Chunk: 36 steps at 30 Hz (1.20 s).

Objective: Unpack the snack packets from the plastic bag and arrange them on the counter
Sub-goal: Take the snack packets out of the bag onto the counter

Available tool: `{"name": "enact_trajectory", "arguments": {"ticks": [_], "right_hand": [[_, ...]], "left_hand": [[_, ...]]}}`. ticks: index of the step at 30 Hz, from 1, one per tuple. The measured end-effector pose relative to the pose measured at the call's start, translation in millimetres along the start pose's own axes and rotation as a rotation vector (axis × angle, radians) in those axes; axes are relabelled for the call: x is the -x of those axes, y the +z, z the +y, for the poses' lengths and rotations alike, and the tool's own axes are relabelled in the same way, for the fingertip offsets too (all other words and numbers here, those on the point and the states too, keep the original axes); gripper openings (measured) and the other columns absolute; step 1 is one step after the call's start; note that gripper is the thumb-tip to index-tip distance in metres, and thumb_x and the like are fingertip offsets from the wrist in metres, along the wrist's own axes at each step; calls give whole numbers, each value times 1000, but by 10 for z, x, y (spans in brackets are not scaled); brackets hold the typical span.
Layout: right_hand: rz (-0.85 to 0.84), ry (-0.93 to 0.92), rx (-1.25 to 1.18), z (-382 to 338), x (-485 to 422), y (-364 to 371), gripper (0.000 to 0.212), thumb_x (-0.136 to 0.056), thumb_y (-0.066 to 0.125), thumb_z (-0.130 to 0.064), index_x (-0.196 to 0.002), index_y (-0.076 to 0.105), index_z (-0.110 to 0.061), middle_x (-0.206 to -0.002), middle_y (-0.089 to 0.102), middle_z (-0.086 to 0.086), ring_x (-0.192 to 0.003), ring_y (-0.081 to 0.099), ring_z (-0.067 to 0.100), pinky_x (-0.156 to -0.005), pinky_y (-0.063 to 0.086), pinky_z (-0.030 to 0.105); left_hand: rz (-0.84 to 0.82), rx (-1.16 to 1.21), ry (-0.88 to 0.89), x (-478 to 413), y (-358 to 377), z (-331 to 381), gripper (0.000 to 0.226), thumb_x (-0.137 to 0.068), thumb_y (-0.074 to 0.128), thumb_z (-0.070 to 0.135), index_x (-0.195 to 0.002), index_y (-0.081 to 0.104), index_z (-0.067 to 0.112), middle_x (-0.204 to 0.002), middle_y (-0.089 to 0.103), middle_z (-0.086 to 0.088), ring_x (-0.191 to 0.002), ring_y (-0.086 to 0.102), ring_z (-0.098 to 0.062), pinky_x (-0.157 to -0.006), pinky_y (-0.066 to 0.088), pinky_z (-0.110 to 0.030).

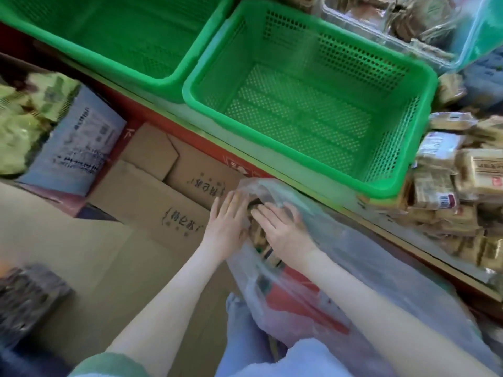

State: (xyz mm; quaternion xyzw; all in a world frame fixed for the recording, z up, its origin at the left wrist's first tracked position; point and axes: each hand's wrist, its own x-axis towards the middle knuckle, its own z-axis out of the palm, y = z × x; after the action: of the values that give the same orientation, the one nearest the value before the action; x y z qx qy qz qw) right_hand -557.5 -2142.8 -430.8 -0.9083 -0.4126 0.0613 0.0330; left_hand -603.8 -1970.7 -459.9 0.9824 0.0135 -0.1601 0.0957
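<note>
Green perforated plastic basket (307, 110) stands at 1 o'clock on the counter (402, 235), with a second green basket (109, 31) touching it at 11 o'clock. A crumpled clear plastic bag (326, 268) lies at 5 o'clock, its mouth toward the centre. At that mouth both hands press a stack of brown snack packets (257, 232) between them. The left hand (226, 221) lies flat against the stack's left side, fingers straight and together. The right hand (283, 229) lies over its right side, fingers straight and slightly spread. A pile of tan wrapped packets (462, 186) rests on the counter at 3 o'clock. Brown cardboard boxes (152, 197) lie at 9 o'clock.
</note>
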Motion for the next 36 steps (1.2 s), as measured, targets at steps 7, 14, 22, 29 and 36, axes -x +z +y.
{"name": "enact_trajectory", "arguments": {"ticks": [7,14,22,29,36], "right_hand": [[-182,109,286,156,-355,452,50,-69,77,-22,-117,68,-9,-127,62,13,-127,50,32,-116,-5,50],[8,91,224,183,-316,525,34,-68,74,-3,-102,71,-4,-113,66,13,-115,57,29,-115,13,50],[258,142,-239,314,72,-78,48,-68,79,-7,-111,60,3,-106,66,18,-107,54,26,-99,37,42],[507,485,-843,650,951,-860,39,-88,59,-24,-122,40,-22,-108,58,-2,-97,56,6,-79,43,9],[874,733,-905,1453,1596,-1634,27,-97,51,-11,-123,44,-17,-103,54,-12,-88,57,-9,-76,44,7]], "left_hand": [[-75,27,185,-479,59,-162,89,-90,55,34,-154,-6,23,-161,-12,-9,-148,-15,-24,-113,-19,-43],[-127,113,328,-569,-25,-225,92,-84,62,28,-155,3,16,-162,-3,-8,-148,-5,-24,-117,-6,-43],[383,444,440,-318,-589,229,42,-88,38,9,-125,56,0,-127,57,-18,-117,50,-30,-100,43,-42],[570,574,567,-415,-1350,1260,37,-103,33,19,-119,58,-3,-124,57,-18,-113,49,-28,-101,39,-37],[465,299,583,-766,-1490,2282,44,-94,43,23,-127,54,-3,-134,53,-21,-119,50,-36,-103,39,-42]]}}
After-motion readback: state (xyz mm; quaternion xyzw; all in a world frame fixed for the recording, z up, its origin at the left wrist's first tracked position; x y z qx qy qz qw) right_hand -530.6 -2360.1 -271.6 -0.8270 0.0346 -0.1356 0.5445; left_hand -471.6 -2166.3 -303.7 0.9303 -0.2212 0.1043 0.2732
